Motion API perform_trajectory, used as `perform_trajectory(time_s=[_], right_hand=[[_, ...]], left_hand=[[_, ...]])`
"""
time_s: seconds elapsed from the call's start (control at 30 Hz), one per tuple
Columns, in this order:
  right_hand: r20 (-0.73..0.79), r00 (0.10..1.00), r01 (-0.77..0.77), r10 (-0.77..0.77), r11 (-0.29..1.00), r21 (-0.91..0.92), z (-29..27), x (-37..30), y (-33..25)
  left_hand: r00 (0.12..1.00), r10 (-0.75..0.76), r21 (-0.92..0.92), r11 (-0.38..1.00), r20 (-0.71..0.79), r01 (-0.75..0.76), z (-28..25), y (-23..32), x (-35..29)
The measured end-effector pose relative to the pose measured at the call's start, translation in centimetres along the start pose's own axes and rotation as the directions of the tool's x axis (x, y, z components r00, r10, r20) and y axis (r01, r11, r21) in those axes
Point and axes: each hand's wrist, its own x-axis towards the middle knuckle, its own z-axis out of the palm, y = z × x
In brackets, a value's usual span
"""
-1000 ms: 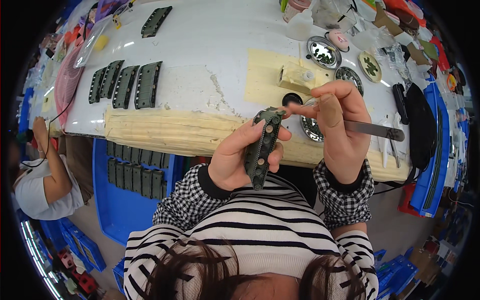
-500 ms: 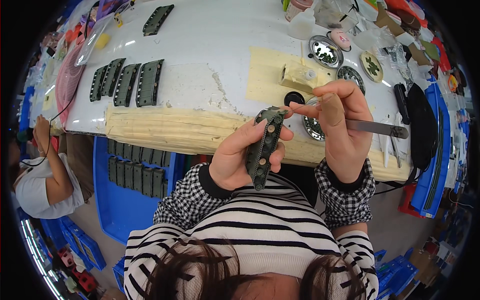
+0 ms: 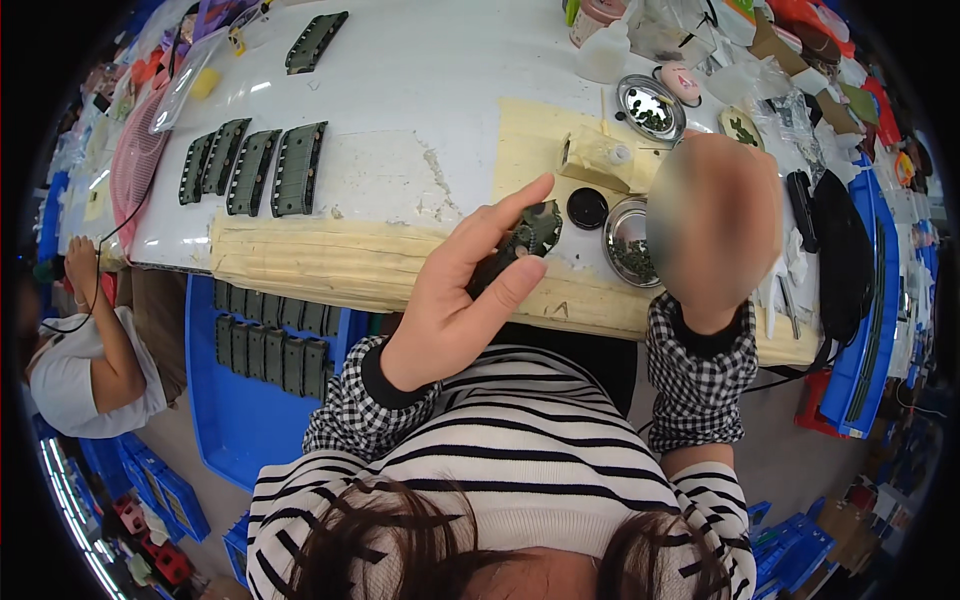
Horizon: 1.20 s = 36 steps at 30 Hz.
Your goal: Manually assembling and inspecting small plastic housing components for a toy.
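My left hand [image 3: 440, 320] is closed round a dark green model tank part [image 3: 538, 232] with small wheels along it, one end tipped up between thumb and fingers. Most of the part is hidden by the hand. A smear covers my right hand [image 3: 715, 235], so its fingers and anything in them cannot be made out. It is over the right side of the bench, beside a round steel dish [image 3: 611, 228] of small green pieces. Between the hands lies a round black lid [image 3: 587, 208]. Behind that, a yellowish block [image 3: 595, 158] holds a small bottle.
Several similar green parts [image 3: 298, 170] lie at the bench's left, with one [image 3: 317, 42] farther back. Below the padded edge [image 3: 330, 255], a blue bin [image 3: 250, 425] holds more. Another steel dish [image 3: 622, 92] and a black cloth [image 3: 838, 255] are to the right. A co-worker [image 3: 95, 370] is at far left.
My right hand has moved away from the part, to the right; the tweezers it held no longer show. My left hand has turned the part so its end points up and away.
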Motion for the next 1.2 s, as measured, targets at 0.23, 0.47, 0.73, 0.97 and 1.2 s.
perform_trajectory(time_s=[0.23,0.47,0.73,0.97,1.2], right_hand=[[0.422,0.905,-0.296,0.055,0.794,0.531,-0.1,-1.8,-2.5],[0.432,0.899,-0.318,0.077,0.793,0.520,0.3,-2.1,-2.6],[0.418,0.906,-0.277,0.063,0.835,0.475,0.3,-2.0,-2.6],[0.422,0.904,-0.305,0.075,0.803,0.512,0.3,-2.0,-2.4],[0.151,0.987,-0.067,0.050,0.992,0.109,0.4,0.2,0.6]], left_hand=[[0.988,0.137,0.244,0.958,0.067,-0.149,0.4,0.8,0.4],[0.982,0.184,0.281,0.941,0.043,-0.188,0.7,0.8,0.4],[0.987,0.132,0.302,0.941,0.094,-0.154,0.5,1.1,0.4],[0.985,0.157,0.299,0.938,0.077,-0.173,0.5,1.0,0.5],[0.999,0.033,0.145,0.989,-0.040,-0.027,0.3,1.0,-0.1]])
